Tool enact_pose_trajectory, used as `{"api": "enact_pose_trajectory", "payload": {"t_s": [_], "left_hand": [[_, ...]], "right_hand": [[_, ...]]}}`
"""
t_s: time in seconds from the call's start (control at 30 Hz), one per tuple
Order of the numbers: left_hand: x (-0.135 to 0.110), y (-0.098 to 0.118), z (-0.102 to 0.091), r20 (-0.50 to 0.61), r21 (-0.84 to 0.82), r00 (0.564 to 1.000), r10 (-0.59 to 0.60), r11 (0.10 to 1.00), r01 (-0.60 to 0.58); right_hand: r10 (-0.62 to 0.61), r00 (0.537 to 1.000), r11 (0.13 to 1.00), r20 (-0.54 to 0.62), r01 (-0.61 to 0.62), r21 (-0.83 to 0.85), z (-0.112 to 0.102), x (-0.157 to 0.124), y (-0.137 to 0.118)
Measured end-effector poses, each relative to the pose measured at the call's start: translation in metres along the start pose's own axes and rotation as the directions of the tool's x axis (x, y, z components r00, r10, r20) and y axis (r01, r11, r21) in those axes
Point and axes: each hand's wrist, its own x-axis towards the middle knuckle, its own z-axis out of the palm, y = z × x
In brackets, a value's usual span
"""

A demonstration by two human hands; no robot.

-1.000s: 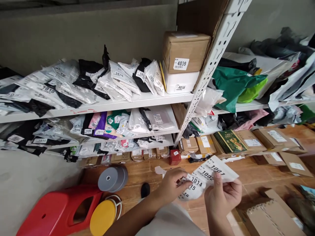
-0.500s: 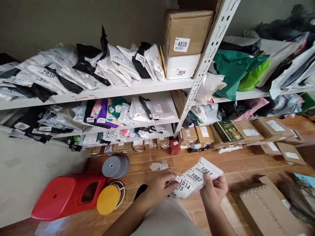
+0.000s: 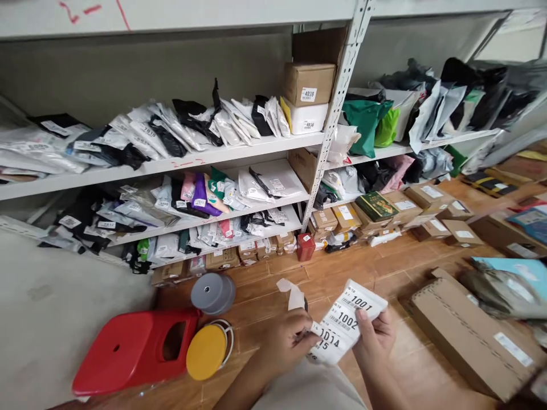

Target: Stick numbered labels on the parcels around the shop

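Observation:
A strip of white barcode labels, printed with numbers such as 1001, 1002 and 1014, is held in front of my body. My left hand pinches its lower left end between thumb and fingers. At the upper right, my right hand grips the strip with the thumb on top, beside the 1001 and 1002 labels. The lower labels overlap near my left fingers, so some of their print is hidden. Scraps of white paper lie on the floor just beyond my left hand.
Ahead stands a white metal shelf packed with labelled parcels. Cartons line the floor beneath. A red stool, a yellow round stool and a grey round-topped item stand at left. A large carton lies at right.
The view has tilted up and shifted, showing more of the upper shelf and the right side. Both hands still hold the label strip in nearly the same position.

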Motion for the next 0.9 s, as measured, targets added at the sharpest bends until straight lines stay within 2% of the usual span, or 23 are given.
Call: {"api": "enact_pose_trajectory", "payload": {"t_s": [0.1, 0.17, 0.23, 0.37, 0.5, 0.6, 0.7, 0.8, 0.9], "left_hand": [[-0.053, 0.008, -0.002, -0.047, -0.038, 0.997, -0.065, 0.997, 0.064], [-0.079, 0.015, -0.002, -0.033, -0.068, 0.993, -0.111, 0.992, 0.108], [-0.098, 0.023, -0.003, -0.029, -0.085, 0.994, -0.108, 0.991, 0.105], [-0.122, 0.043, 0.006, -0.023, -0.101, 0.998, -0.065, 0.993, 0.063], [-0.13, 0.063, 0.032, 0.018, -0.168, 0.998, -0.058, 0.984, 0.061], [-0.127, 0.078, 0.066, 0.064, -0.194, 0.998, -0.015, 0.981, 0.028], [-0.119, 0.094, 0.113, 0.108, -0.207, 0.992, 0.059, 0.978, -0.036], [-0.108, 0.116, 0.175, 0.211, -0.274, 0.966, 0.147, 0.958, -0.086], [-0.101, 0.153, 0.256, 0.348, -0.326, 0.909, 0.228, 0.939, -0.111]], "right_hand": [[0.048, 0.998, 0.999, 0.044, -0.048, -0.003, -0.001, -0.057, -0.005], [0.051, 0.997, 0.999, 0.055, -0.05, -0.013, -0.003, -0.085, -0.011], [0.041, 0.998, 0.999, 0.038, -0.04, -0.014, -0.006, -0.106, -0.02], [0.061, 0.998, 0.998, -0.019, -0.061, 0.024, -0.02, -0.133, -0.038], [0.071, 0.995, 0.996, -0.064, -0.068, 0.059, -0.051, -0.15, -0.055], [0.049, 0.994, 0.996, -0.103, -0.041, 0.08, -0.088, -0.157, -0.07], [-0.023, 0.976, 0.995, -0.214, 0.042, 0.087, -0.137, -0.16, -0.089], [-0.065, 0.933, 0.992, -0.353, 0.1, 0.081, -0.203, -0.162, -0.113], [-0.12, 0.867, 0.98, -0.483, 0.181, 0.083, -0.284, -0.173, -0.144]]}}
